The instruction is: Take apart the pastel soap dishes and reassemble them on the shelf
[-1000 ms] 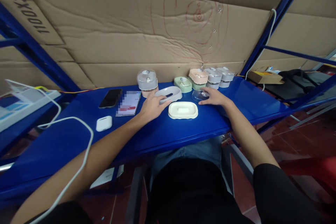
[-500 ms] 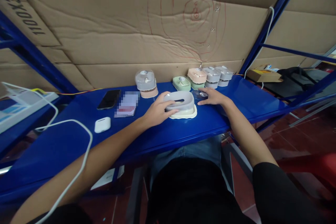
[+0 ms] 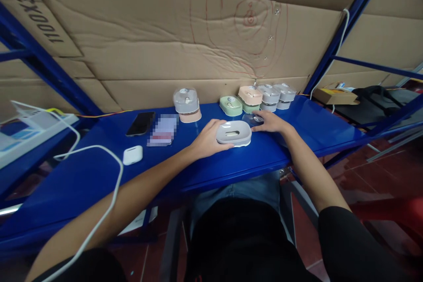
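My left hand [image 3: 209,140] is closed on the left end of a grey oval soap dish tray [image 3: 240,131] with a slot in its middle. The tray sits in a cream base [image 3: 245,144], of which only a thin edge shows below it. To the right, my right hand [image 3: 271,121] has its fingers on a clear plastic lid [image 3: 248,119] lying on the blue table. The fingertips pinch the lid's right side, and part of the lid is hidden under them.
Lidded soap dishes, a green one [image 3: 231,105], an orange one [image 3: 250,95] and grey ones [image 3: 269,93], stand along the cardboard wall. Another stack [image 3: 186,100] is further left. A phone [image 3: 141,123], a blurred-out flat item [image 3: 163,130] and a white earbud case [image 3: 132,155] lie left.
My left hand has lowered the grey tray and tilted it level, so that it now sits in the cream base. My right hand stays at the clear lid. The view has shifted slightly.
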A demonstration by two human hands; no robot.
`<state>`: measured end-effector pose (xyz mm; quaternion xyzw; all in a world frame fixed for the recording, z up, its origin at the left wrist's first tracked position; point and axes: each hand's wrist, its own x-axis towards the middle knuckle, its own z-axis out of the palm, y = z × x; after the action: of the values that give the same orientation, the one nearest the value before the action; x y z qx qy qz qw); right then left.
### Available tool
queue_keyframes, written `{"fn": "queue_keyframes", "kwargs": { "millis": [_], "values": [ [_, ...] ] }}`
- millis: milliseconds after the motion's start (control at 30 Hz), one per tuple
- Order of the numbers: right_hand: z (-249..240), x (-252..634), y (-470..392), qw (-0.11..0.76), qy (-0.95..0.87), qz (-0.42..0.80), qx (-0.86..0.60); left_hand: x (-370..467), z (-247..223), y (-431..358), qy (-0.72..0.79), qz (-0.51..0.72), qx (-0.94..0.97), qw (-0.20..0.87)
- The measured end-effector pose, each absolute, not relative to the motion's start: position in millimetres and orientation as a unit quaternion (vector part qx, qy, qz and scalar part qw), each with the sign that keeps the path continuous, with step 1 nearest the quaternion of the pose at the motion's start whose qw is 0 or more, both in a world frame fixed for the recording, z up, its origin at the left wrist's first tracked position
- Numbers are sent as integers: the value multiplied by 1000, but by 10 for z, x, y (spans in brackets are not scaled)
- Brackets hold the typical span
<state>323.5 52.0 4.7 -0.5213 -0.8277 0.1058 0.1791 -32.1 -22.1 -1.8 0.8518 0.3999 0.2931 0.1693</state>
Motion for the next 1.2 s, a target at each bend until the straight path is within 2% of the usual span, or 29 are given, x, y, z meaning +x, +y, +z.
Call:
{"fn": "queue_keyframes", "kwargs": {
  "millis": [333, 767, 1200],
  "values": [
    [25, 3244, 544, 184, -826, 101, -523, -266, 18, -199, 457, 255, 824, 217],
    [59, 3227, 513, 186, -820, 120, -529, -233, 66, -239, 464, 277, 828, 150],
    [82, 3174, 464, 200, -817, 116, -529, -201, 30, -297, 449, 232, 853, 133]
  ]
}}
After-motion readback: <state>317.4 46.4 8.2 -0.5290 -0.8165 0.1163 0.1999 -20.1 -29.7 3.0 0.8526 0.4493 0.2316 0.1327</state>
